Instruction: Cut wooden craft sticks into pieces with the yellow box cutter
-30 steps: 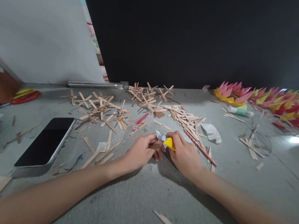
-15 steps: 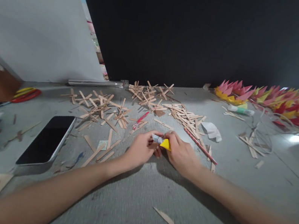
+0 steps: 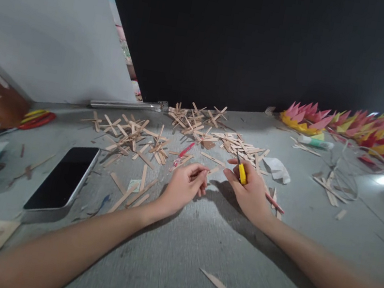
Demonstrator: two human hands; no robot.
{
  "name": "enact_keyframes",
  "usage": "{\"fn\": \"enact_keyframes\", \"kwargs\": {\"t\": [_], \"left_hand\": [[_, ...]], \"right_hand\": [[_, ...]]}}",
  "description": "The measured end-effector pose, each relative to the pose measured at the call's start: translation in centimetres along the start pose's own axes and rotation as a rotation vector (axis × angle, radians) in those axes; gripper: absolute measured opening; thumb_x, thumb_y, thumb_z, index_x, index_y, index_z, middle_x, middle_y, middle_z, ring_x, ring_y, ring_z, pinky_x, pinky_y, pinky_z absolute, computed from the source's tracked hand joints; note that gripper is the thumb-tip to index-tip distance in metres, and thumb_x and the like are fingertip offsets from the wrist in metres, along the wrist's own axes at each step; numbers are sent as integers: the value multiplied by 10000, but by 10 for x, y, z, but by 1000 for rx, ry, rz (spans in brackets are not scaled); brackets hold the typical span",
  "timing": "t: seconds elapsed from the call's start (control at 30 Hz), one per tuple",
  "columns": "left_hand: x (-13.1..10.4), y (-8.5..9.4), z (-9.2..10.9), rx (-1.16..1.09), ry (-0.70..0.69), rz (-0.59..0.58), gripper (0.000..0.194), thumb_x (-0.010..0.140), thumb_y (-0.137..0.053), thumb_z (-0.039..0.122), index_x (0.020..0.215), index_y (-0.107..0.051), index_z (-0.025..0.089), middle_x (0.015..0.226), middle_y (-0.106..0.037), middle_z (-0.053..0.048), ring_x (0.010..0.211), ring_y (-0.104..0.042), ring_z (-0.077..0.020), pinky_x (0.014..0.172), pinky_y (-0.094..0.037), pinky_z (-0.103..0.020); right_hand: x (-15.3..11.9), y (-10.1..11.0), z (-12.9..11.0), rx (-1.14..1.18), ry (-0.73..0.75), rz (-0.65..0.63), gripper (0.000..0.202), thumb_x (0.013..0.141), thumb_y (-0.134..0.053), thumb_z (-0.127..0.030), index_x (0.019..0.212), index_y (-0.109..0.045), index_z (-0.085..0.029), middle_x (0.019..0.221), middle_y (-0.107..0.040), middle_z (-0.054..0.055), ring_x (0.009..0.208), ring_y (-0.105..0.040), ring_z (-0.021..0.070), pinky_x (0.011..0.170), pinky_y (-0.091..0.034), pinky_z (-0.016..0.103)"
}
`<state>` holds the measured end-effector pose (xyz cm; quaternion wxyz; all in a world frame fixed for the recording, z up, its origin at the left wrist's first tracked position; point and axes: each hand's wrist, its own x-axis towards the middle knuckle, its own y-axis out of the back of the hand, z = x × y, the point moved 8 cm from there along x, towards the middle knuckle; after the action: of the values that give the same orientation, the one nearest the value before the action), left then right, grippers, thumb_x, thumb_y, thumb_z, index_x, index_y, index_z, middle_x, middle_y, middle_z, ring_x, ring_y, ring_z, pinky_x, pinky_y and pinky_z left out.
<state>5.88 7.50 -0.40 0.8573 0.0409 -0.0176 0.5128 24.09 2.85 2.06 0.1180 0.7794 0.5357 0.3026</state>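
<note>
My right hand [image 3: 252, 191] is closed around a yellow utility knife [image 3: 242, 173], its dark blade pointing up and away from me. To its left, my left hand [image 3: 187, 185] pinches thumb and fingers together, and a short bit of craft stick [image 3: 213, 170] shows at the fingertips. The two hands are apart, just above the grey tabletop [image 3: 157, 266]. Beyond them lies a heap of loose craft sticks [image 3: 241, 147]. Sticks joined into crosses [image 3: 130, 136] are piled left of that heap. A red-and-clear pen-like thing [image 3: 186, 150] rests behind my left hand.
A phone [image 3: 63, 179] lies left of my left arm. One pointed stick piece [image 3: 213, 282] is near the front. Pink and yellow folded-paper pieces [image 3: 303, 118], a glue stick [image 3: 315, 142] and a crumpled white tissue [image 3: 276, 169] are to the right. A dark panel [image 3: 248, 45] stands behind.
My hands have moved apart from being together around the yellow knife. My right hand has shifted right and raised the knife so its blade points away. The left hand stays near its place.
</note>
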Motion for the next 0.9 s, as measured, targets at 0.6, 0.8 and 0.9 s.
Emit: {"fn": "enact_keyframes", "kwargs": {"t": [0.6, 0.8, 0.9], "left_hand": [[3, -16, 4, -224, 24, -209, 433, 879, -808, 565, 983, -706, 158, 762, -684, -22, 611, -645, -137, 572, -527, -262], [2, -13, 2, -186, 39, -166, 412, 890, -786, 562, 897, -704, 158, 737, -683, -20, 594, -613, -128, 587, -516, -270], [2, -12, 1, -157, 53, -149, 415, 895, -775, 562, 864, -691, 158, 714, -689, -23, 590, -612, -128, 596, -513, -269]], "right_hand": [[-10, -22, -9, 120, 40, -291, 359, 1026, -596, -503, 796, -557, -229, 699, -503, -31, 656, -448, 159, 594, -366, 286], [-11, -23, -7, 131, 29, -300, 366, 1015, -612, -504, 778, -558, -230, 701, -489, -32, 660, -439, 158, 592, -361, 287], [-11, -23, -8, 139, 28, -308, 362, 1019, -604, -506, 787, -574, -230, 709, -518, -25, 667, -460, 164, 600, -372, 291]]}}
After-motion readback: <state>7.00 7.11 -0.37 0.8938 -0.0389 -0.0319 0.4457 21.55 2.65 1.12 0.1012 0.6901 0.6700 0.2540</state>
